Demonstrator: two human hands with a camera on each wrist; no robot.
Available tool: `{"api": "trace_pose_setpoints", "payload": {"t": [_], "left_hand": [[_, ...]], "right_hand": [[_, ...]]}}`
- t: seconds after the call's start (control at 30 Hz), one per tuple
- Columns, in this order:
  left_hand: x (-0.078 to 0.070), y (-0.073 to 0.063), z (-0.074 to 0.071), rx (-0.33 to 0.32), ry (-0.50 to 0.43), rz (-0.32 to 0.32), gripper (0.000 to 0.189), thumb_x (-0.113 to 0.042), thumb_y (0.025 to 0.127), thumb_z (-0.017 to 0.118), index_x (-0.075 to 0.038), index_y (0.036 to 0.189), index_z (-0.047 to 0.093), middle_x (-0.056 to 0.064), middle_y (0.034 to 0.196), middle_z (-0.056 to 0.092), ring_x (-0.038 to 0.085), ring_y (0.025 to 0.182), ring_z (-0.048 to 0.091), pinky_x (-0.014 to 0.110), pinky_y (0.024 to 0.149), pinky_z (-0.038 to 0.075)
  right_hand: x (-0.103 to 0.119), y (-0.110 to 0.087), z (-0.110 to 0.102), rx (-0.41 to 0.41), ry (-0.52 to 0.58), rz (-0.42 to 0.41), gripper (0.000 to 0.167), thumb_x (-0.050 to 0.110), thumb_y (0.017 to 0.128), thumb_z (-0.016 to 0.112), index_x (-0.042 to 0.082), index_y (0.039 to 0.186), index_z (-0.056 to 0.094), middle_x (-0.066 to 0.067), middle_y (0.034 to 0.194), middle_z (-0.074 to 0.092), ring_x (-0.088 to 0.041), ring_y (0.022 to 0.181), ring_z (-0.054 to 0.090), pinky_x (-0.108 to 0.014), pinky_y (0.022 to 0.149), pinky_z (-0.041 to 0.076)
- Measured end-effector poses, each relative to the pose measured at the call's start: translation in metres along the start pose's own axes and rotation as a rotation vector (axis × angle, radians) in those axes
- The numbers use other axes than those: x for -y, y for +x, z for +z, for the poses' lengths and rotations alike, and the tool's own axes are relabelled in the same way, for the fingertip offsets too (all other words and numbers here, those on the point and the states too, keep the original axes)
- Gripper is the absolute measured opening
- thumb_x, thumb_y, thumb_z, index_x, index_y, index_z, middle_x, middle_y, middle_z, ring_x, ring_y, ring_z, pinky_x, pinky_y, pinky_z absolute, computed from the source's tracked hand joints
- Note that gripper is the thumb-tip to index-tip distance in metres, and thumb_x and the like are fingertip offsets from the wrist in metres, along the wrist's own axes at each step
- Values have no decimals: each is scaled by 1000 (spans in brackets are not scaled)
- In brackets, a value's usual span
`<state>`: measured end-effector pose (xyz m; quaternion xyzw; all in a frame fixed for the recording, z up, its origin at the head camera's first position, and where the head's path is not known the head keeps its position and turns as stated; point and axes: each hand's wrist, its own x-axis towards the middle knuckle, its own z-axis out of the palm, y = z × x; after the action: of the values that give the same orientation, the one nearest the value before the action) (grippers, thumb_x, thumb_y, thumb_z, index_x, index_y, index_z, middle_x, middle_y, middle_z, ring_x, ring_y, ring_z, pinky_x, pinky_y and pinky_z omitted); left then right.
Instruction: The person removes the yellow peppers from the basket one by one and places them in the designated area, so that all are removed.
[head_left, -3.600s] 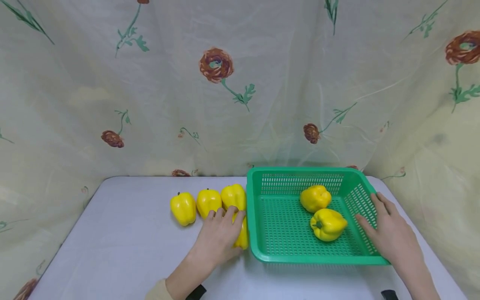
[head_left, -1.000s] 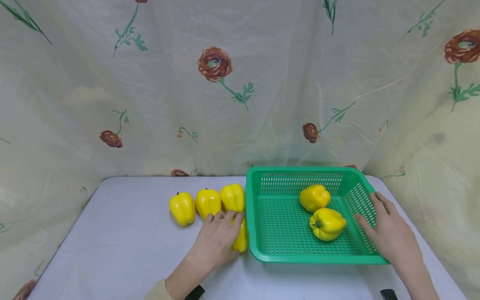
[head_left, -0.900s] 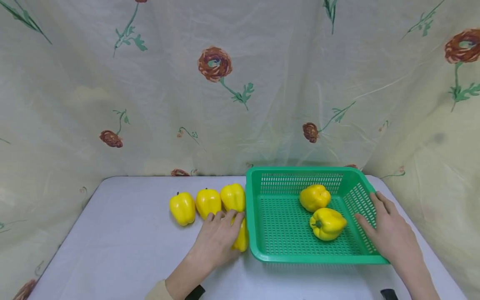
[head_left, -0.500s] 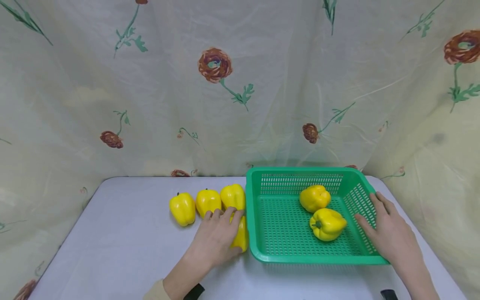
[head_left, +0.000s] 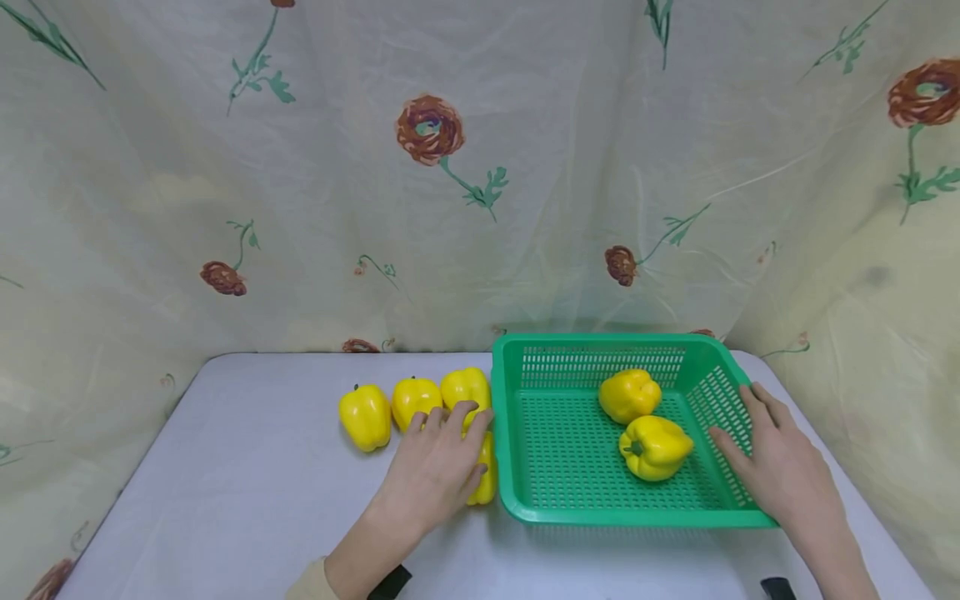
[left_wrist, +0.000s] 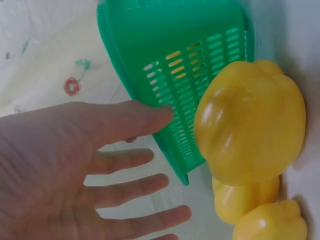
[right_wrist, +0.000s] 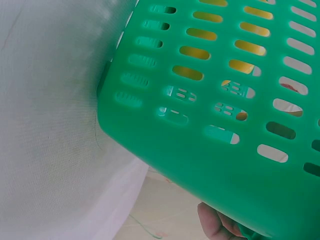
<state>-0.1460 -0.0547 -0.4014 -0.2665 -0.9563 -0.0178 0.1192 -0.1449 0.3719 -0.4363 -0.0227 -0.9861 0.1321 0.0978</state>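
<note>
My left hand (head_left: pixel 435 471) hovers over a yellow bell pepper (head_left: pixel 485 479) beside the basket's left wall. In the left wrist view its fingers are spread, with a gap between them and that bell pepper (left_wrist: pixel 252 125). My right hand (head_left: pixel 791 467) holds the right rim of a green plastic basket (head_left: pixel 645 518), thumb over the inner side; in the right wrist view fingertips (right_wrist: pixel 212 222) show at the rim. Inside the basket lie two yellow bell peppers, one behind (head_left: pixel 630 396) and one in front (head_left: pixel 656 448).
Three more yellow bell peppers stand in a row left of the basket: a left one (head_left: pixel 365 418), a middle one (head_left: pixel 415 400) and a right one (head_left: pixel 465 387), partly behind my left fingers. A white cloth covers the table (head_left: pixel 247 483). A flowered curtain (head_left: pixel 525 275) hangs behind.
My left hand has let go of the front bell pepper beside the basket; its fingers have lifted and spread. The right hand, the basket and the other peppers have stayed put.
</note>
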Motion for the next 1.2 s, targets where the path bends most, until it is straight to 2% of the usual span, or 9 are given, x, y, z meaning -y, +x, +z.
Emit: {"api": "trace_pose_setpoints", "payload": {"t": [0.17,0.37,0.57,0.73,0.93,1.2], "left_hand": [[-6,2,-2,-78,2,32,47,-27,98,80,-17,141,64,9,140,69,34,119,71,47,97,61],[-17,6,2,-181,3,103,44,-31,99,79,-21,140,65,8,141,68,33,123,70,45,101,60],[-27,10,6,-208,4,136,41,-36,99,78,-24,137,67,4,143,67,33,129,67,45,107,58],[-36,13,8,-253,11,172,41,-36,98,79,-25,136,68,3,142,68,32,130,68,43,106,58],[-50,18,7,-245,-16,207,45,-35,98,78,-26,140,65,2,142,68,31,130,68,42,107,58],[-67,32,2,-198,8,228,45,-44,100,75,-28,141,64,0,146,66,28,132,67,40,110,56]], "right_hand": [[0,0,-1,4,0,5,83,41,108,63,-13,162,30,-44,163,31,-69,134,44,-83,99,44],[0,-1,0,6,3,6,83,42,109,62,-12,162,30,-44,163,30,-70,133,44,-83,98,44],[-1,0,0,7,3,3,83,40,108,63,-13,162,30,-44,163,30,-70,133,44,-83,98,44],[0,0,0,9,5,7,83,40,108,63,-13,162,29,-43,164,30,-69,134,43,-83,99,44],[1,0,0,10,4,10,82,41,108,62,-12,162,29,-43,164,30,-69,135,43,-83,101,43],[0,0,0,10,0,14,83,41,108,62,-13,162,29,-43,164,30,-69,134,44,-82,100,44]]}}
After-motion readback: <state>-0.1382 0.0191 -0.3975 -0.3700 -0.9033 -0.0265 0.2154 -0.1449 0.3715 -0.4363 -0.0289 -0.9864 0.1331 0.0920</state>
